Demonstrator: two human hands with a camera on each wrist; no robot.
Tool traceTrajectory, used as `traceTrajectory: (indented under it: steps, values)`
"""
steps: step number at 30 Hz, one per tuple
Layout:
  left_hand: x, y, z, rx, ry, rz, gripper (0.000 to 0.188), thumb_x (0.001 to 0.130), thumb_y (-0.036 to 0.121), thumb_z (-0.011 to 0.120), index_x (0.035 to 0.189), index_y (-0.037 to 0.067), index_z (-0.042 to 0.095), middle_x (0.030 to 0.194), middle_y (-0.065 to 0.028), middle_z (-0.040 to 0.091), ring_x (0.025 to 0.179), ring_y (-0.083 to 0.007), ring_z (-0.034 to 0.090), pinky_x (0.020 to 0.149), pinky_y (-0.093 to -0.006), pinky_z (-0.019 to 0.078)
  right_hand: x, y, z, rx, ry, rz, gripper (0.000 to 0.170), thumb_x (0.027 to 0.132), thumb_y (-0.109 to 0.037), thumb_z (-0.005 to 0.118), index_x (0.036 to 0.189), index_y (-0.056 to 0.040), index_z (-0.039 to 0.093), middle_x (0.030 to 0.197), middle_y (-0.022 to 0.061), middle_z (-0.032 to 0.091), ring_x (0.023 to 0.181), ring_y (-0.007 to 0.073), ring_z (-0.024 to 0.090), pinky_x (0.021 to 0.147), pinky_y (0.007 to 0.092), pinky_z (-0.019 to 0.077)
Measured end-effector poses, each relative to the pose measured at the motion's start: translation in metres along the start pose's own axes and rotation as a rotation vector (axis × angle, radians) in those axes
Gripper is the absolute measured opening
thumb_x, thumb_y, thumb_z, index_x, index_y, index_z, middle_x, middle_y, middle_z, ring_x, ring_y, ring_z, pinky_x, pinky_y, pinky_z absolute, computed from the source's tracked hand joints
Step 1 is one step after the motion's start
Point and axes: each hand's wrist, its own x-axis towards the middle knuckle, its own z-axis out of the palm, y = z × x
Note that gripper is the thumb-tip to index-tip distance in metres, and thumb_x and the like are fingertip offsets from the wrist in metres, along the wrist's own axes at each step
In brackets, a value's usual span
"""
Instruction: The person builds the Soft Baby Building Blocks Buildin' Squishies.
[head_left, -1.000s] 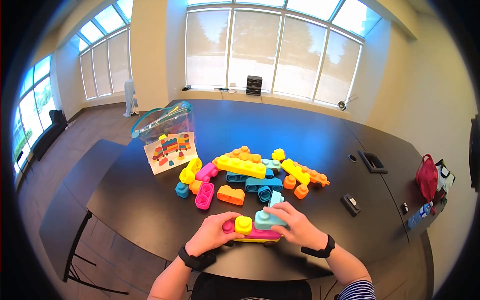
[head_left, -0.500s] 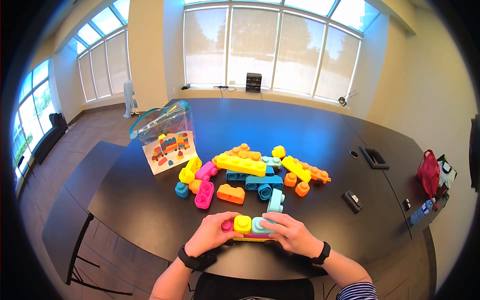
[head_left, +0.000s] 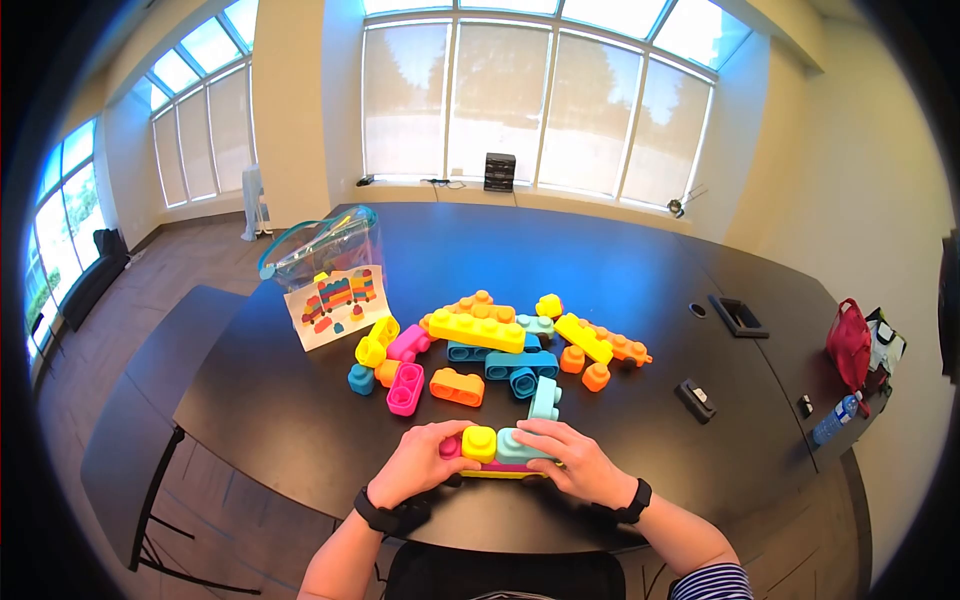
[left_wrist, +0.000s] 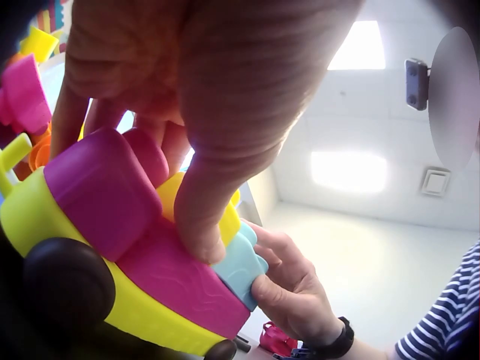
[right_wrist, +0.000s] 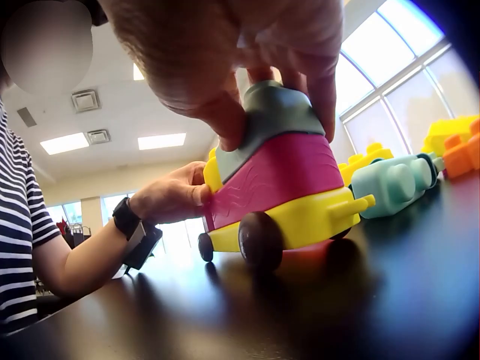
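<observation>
A toy block car stands near the front edge of the table, with a yellow wheeled base (right_wrist: 315,217) under a long magenta block (left_wrist: 184,277). On top sit a small yellow block (head_left: 479,443) and, to its right, a light blue block (head_left: 513,448). My left hand (head_left: 418,464) grips the car's left end, thumb pressed along its near side. With thumb and fingers on opposite sides, my right hand (head_left: 588,466) holds the light blue block down against the magenta one. Another light blue block (head_left: 545,399) lies just beyond the right fingers.
Loose blocks lie beyond the hands, among them an orange block (head_left: 457,387), a pink block (head_left: 405,388) and a long yellow block (head_left: 476,331). A clear bag (head_left: 340,245) with a picture card (head_left: 338,305) stands behind left. A water bottle (head_left: 836,419) is at far right.
My right hand has moved left and down, bringing the light blue block from over the car's right end to rest beside the yellow block. The left hand keeps its grip.
</observation>
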Motion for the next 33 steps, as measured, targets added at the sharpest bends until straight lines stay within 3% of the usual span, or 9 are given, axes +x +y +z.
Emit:
traceTrajectory:
  steps: [6,10,11,14,21,24,27,28,33]
  values:
    - [0.0,0.003,-0.002,-0.023,-0.03,-0.026,0.055,0.08,0.025,0.091,0.128,0.006,0.071,0.11,-0.0162,0.077,0.102,-0.0362,0.073,0.092,-0.0413,0.0578,0.01,0.032,-0.03,0.078,-0.017,0.066,0.041,0.095,-0.014,0.075,0.135,-0.0084,0.068,0.137,0.0147,0.068,0.128,0.0334,0.065,0.105,0.0425,0.054]
    - [-0.001,-0.001,-0.001,0.006,-0.022,-0.009,0.055,0.08,0.025,0.091,0.128,0.006,0.071,0.111,-0.0163,0.077,0.102,-0.0363,0.073,0.092,-0.041,0.0578,0.011,0.097,-0.052,-0.231,0.241,0.492,0.041,0.09,-0.027,0.081,0.124,-0.0055,0.071,0.123,0.0133,0.072,0.118,0.0337,0.068,0.1,0.0438,0.0546]
    - [0.0,-0.001,-0.001,0.006,-0.025,-0.01,0.055,0.08,0.025,0.091,0.128,0.007,0.071,0.111,-0.0165,0.077,0.102,-0.0364,0.073,0.092,-0.0409,0.0578,0.006,0.123,-0.052,-0.323,0.272,0.495,0.046,0.087,-0.032,0.083,0.121,-0.0044,0.07,0.117,0.0143,0.072,0.115,0.0343,0.068,0.097,0.0445,0.0552]
    - [0.0,0.003,-0.003,-0.005,-0.038,-0.037,0.056,0.08,0.025,0.091,0.129,0.007,0.071,0.111,-0.0166,0.077,0.103,-0.0365,0.073,0.092,-0.0409,0.0577,0.005,0.163,-0.05,-0.382,0.205,0.642,0.05,0.086,-0.035,0.084,0.121,-0.0034,0.067,0.115,0.0167,0.072,0.116,0.0346,0.068,0.096,0.0449,0.0553]
    - [0.0,0.001,-0.001,-0.021,-0.027,-0.015,0.055,0.08,0.024,0.091,0.128,0.007,0.071,0.11,-0.0164,0.077,0.103,-0.0368,0.073,0.092,-0.0414,0.0575,0.003,0.19,-0.032,-0.355,0.235,0.64,0.048,0.078,-0.027,0.091,0.108,-0.0031,0.061,0.108,0.0191,0.072,0.095,0.0365,0.072,0.086,0.0446,0.0576]
    - [0.0,0.006,-0.003,-0.022,-0.039,-0.048,0.054,0.08,0.024,0.091,0.128,0.007,0.071,0.11,-0.0166,0.077,0.103,-0.0371,0.073,0.091,-0.0413,0.0575,0.015,0.159,-0.044,-0.191,0.271,0.595,0.049,0.08,-0.022,0.091,0.114,-0.002,0.062,0.109,0.0155,0.074,0.094,0.0303,0.075,0.087,0.0397,0.06]
    - [0.0,0.008,-0.003,-0.021,-0.037,-0.042,0.054,0.08,0.024,0.09,0.128,0.007,0.071,0.11,-0.0165,0.077,0.102,-0.0373,0.073,0.091,-0.0413,0.0576,0.034,0.083,-0.055,0.372,0.277,0.467,0.051,0.082,-0.018,0.091,0.121,-0.0008,0.063,0.115,0.0109,0.075,0.104,0.0221,0.075,0.095,0.0357,0.0598]
    - [0.0,0.006,-0.003,-0.015,-0.032,-0.035,0.054,0.08,0.023,0.09,0.128,0.007,0.071,0.109,-0.0164,0.077,0.102,-0.0372,0.073,0.091,-0.0412,0.0577,0.036,0.067,-0.055,0.44,0.182,0.381,0.054,0.084,-0.015,0.09,0.128,-0.0005,0.063,0.119,0.0076,0.074,0.11,0.0185,0.074,0.103,0.0356,0.0576]
    - [0.0,0.004,-0.001,0.02,-0.005,-0.009,0.053,0.079,0.02,0.092,0.127,0.005,0.071,0.106,-0.0147,0.078,0.097,-0.0307,0.075,0.089,-0.0373,0.058,0.046,0.001,-0.047,0.354,-0.055,0.177,0.05,0.085,-0.016,0.09,0.126,-0.001,0.067,0.118,0.0098,0.075,0.112,0.0185,0.074,0.105,0.0352,0.0564]
